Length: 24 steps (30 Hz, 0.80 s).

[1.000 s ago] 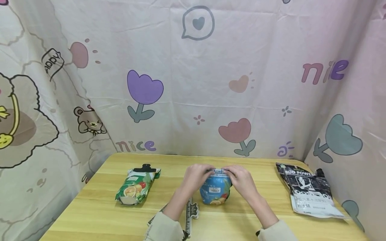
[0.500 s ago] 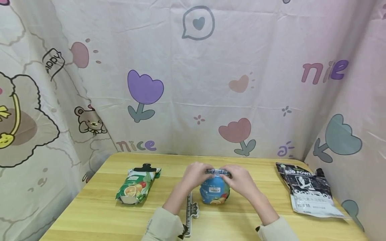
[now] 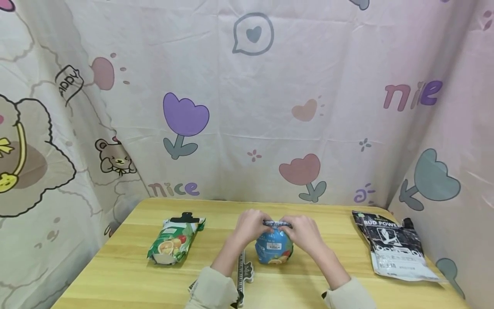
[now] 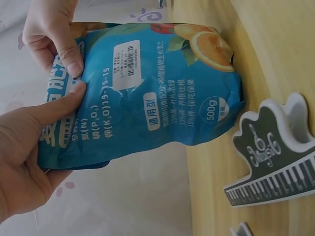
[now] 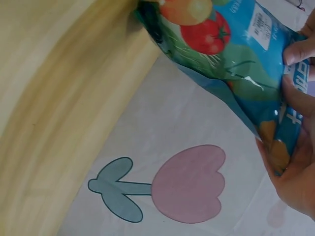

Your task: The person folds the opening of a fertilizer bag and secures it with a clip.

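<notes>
A blue fertilizer bag (image 3: 274,249) with fruit printed on it stands upright near the middle of the table. My left hand (image 3: 252,226) grips the left end of its top, thumb on the near face and fingers behind. At the other end, my right hand (image 3: 304,231) pinches the top the same way. Between the hands the top edge is bent over into a narrow fold. In the left wrist view, both thumbs press on the printed band of the bag (image 4: 142,98). The right wrist view shows the bag's side (image 5: 221,73) narrowing towards the right hand (image 5: 295,182).
A long piano-key clip (image 3: 244,272) lies by my left forearm; another clip (image 3: 193,285) is mostly hidden under the sleeve. To the left lies a green bag (image 3: 170,244) closed with a black clip (image 3: 187,218). A black-and-white bag (image 3: 397,249) lies at the right table edge.
The bag's printed top band, upright a second ago, has been folded down by both hands. The hands have moved slightly lower and inward. The other bags have stayed put.
</notes>
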{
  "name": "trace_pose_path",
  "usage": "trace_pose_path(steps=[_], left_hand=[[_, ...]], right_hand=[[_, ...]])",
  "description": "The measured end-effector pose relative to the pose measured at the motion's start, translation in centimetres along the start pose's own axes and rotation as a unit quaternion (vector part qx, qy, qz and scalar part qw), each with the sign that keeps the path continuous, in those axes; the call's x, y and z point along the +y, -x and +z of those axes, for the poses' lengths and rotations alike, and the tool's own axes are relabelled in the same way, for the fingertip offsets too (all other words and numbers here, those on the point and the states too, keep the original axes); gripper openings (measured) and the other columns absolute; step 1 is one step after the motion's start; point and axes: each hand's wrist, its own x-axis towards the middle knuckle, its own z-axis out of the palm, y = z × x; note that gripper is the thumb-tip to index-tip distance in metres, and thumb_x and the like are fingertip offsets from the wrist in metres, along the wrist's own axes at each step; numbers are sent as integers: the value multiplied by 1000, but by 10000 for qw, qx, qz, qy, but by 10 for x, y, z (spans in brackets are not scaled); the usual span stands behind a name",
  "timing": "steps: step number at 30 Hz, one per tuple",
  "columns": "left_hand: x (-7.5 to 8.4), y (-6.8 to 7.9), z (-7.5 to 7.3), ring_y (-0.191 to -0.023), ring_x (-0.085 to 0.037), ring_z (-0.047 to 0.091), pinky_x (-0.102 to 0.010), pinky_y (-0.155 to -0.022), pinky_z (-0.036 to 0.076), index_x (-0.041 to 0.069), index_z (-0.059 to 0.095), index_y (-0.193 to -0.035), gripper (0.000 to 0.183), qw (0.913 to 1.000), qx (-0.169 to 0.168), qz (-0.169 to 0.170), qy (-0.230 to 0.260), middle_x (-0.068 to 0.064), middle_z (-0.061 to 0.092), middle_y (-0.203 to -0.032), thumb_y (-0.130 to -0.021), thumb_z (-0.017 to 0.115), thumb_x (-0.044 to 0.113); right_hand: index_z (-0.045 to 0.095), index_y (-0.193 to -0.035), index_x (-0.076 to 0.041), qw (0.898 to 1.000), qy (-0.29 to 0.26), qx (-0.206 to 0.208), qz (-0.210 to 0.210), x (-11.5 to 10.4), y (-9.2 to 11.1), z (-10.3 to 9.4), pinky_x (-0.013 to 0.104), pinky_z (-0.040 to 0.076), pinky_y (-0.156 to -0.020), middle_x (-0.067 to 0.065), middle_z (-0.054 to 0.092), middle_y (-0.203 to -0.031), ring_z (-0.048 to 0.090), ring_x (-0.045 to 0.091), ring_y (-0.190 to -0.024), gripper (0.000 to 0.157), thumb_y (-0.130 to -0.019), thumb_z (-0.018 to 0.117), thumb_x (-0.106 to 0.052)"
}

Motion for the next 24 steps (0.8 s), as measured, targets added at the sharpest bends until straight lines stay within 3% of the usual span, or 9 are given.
trace_pose_path(steps=[12, 24], left_hand=[[4, 5, 6, -63, -5, 59, -16, -49, 41, 20, 76, -77, 14, 9995, 292, -126, 18, 10, 68, -72, -66, 81, 27], [5, 7, 6, -63, -6, 59, -17, -48, 41, 21, 76, -78, 13, 9989, 375, -253, -93, 10, 67, -72, -67, 80, 28]], right_hand=[[69, -70, -17, 9962, 198, 833, -163, 0, 10, 11, 16, 34, -39, -5, 65, -63, 46, 4, -45, 14, -64, 82, -13], [68, -69, -18, 9932, 287, 1117, -139, -3, 11, 15, 18, 36, -39, -4, 66, -65, 54, 9, -46, 16, -64, 82, -14]])
